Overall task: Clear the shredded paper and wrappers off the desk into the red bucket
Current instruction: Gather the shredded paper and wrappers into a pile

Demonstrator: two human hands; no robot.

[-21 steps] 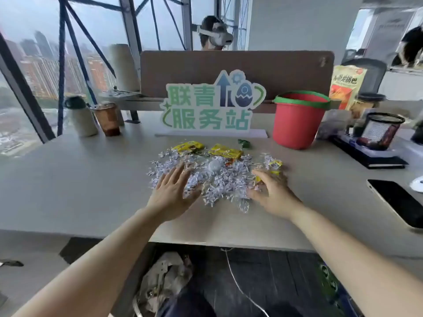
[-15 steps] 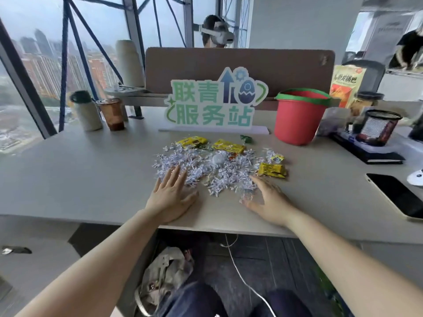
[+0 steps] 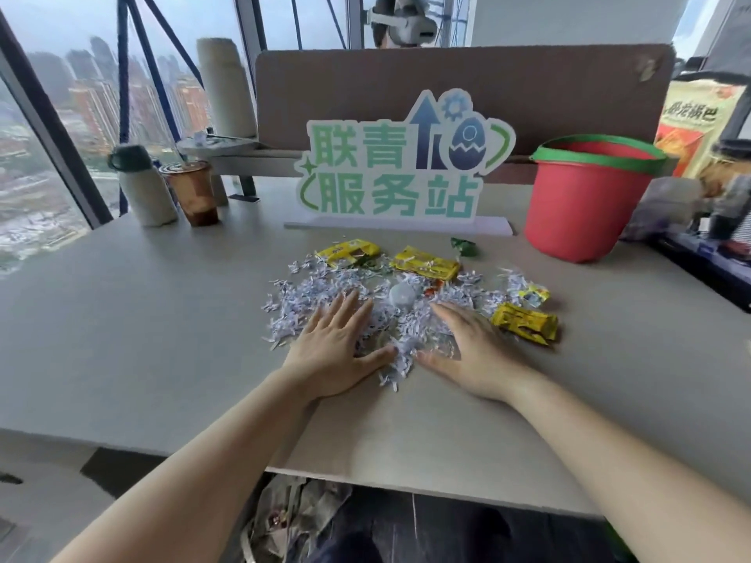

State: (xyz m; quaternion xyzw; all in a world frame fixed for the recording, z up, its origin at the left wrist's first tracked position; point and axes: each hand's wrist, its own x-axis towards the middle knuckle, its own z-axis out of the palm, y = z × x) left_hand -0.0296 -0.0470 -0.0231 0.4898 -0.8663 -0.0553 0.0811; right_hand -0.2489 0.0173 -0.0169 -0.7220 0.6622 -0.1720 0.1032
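Both hands lie palm-down on the grey desk [image 3: 162, 319], at the near edge of the shredded paper [image 3: 321, 294]; the left hand [image 3: 333, 355] has its fingers spread flat over the left part of the pile, thumb pointing toward the centre; the right hand [image 3: 471, 351] is flat over the right part, its fingertips on the shreds. Neither grip is closed on anything; both are open, with a small ridge of shreds between the two thumbs.

The shredded paper forms a loose heap in the middle of the desk, in front of the green-lettered sign [image 3: 402, 168]; a small white round object [image 3: 402, 296] sits in the heap. Yellow wrappers lie around it: two at the far edge [image 3: 349, 250] [image 3: 426, 265], one just right of the right hand [image 3: 526, 325], and a smaller one behind that [image 3: 532, 295]; a green wrapper [image 3: 463, 246] lies near the sign base.

The red bucket [image 3: 585, 201], with a green rim, stands upright at the far right of the desk, well apart from the heap; a cup of brown drink [image 3: 195, 193] and a pale flask [image 3: 142, 188] stand at the far left.
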